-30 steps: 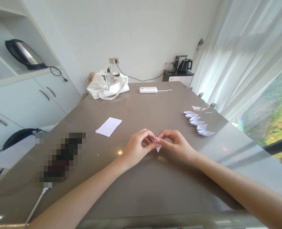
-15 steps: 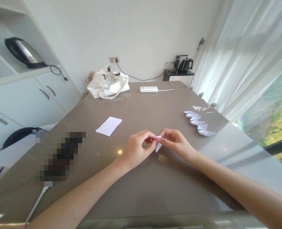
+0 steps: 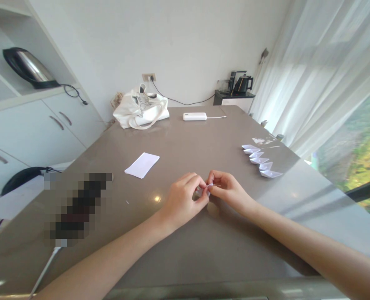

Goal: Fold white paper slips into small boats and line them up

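My left hand [image 3: 183, 199] and my right hand [image 3: 227, 191] meet over the middle of the grey-brown table [image 3: 203, 250]. Both pinch a small folded piece of white paper [image 3: 207, 188] between their fingertips; most of it is hidden by the fingers. A flat white paper sheet [image 3: 142, 165] lies to the left beyond my left hand. A row of several small folded white paper pieces [image 3: 261, 162] lies to the right near the table's edge.
A white handbag [image 3: 140, 111] and a white power bank [image 3: 194, 116] with a cable sit at the table's far end. A blurred dark object [image 3: 76, 206] lies at the left. Cabinets with a kettle [image 3: 28, 68] stand left; curtains hang right.
The hands have closed in over the folded paper and lowered slightly toward the table; less of the paper shows now than a second ago.
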A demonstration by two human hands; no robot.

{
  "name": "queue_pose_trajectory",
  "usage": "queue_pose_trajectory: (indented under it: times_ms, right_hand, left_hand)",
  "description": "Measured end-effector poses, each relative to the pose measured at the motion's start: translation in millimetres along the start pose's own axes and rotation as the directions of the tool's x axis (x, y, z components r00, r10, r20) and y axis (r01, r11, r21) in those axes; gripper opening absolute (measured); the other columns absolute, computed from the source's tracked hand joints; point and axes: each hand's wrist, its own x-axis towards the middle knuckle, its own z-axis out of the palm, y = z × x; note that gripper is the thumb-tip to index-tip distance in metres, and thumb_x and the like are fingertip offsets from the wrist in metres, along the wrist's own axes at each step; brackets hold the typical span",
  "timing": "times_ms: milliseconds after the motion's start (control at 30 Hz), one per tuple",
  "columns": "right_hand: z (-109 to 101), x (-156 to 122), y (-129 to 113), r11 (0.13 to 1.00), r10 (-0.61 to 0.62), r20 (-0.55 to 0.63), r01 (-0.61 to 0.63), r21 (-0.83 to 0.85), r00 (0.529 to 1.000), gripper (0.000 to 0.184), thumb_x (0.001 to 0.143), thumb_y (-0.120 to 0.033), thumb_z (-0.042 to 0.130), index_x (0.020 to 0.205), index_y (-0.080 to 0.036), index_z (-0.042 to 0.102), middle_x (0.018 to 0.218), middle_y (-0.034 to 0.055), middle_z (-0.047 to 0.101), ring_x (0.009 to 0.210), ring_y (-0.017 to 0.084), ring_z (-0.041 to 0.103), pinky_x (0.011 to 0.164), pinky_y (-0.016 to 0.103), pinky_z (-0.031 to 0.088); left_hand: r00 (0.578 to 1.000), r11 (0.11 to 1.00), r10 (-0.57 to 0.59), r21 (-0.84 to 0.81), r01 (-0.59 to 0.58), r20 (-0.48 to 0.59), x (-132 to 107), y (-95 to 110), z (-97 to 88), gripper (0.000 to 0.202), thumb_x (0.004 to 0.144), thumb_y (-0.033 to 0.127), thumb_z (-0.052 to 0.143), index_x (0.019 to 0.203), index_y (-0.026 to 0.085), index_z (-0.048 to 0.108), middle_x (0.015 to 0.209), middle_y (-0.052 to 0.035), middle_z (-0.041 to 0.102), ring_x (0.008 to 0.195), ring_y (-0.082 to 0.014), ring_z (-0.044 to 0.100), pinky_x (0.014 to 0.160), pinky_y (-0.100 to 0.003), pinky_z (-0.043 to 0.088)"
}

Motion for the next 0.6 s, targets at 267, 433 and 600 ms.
queue_pose_trajectory:
  times_ms: [267, 433, 600]
  right_hand:
    - [-6, 3, 2, 0.999, 0.008, 0.000, -0.008, 0.039, 1.000, 0.020, 0.071, -0.030, 0.069, 0.070, -0.018, 0.053, 0.069, -0.0007, 0.058, 0.068, 0.013, 0.055, 0.066, 0.025, 0.043]
    - [-9, 4, 1, 0.995, 0.002, 0.042, -0.006, 0.103, 0.999, 0.029, 0.065, -0.032, 0.077, 0.076, -0.017, 0.055, 0.073, -0.0007, 0.060, 0.070, 0.013, 0.059, 0.068, 0.025, 0.046]
    - [-11, 4, 1, 0.993, 0.012, 0.019, -0.014, 0.120, 1.000, 0.038, 0.057, -0.035, 0.083, 0.078, -0.018, 0.055, 0.069, -0.0014, 0.063, 0.067, 0.013, 0.061, 0.066, 0.026, 0.048]
  left_hand:
    - [0.954, 0.897, -0.278, -0.326, 0.298, 0.110, 7, -8, -4.7, 0.015, 0.085, 0.028, 0.053, 0.083, 0.017, 0.062, 0.077, -0.0021, 0.065, 0.071, -0.0138, 0.057, 0.065, -0.024, 0.042]
    - [0.911, 0.779, -0.303, -0.478, 0.406, 0.280, 10, -20, -4.2, 0.026, 0.083, 0.038, 0.057, 0.081, 0.014, 0.066, 0.077, -0.0049, 0.068, 0.068, -0.0144, 0.058, 0.062, -0.024, 0.042]
    - [0.899, 0.719, -0.268, -0.549, 0.425, 0.345, 12, -25, -6.0, 0.031, 0.080, 0.044, 0.061, 0.081, 0.013, 0.067, 0.078, -0.0060, 0.068, 0.069, -0.0149, 0.059, 0.063, -0.025, 0.043]
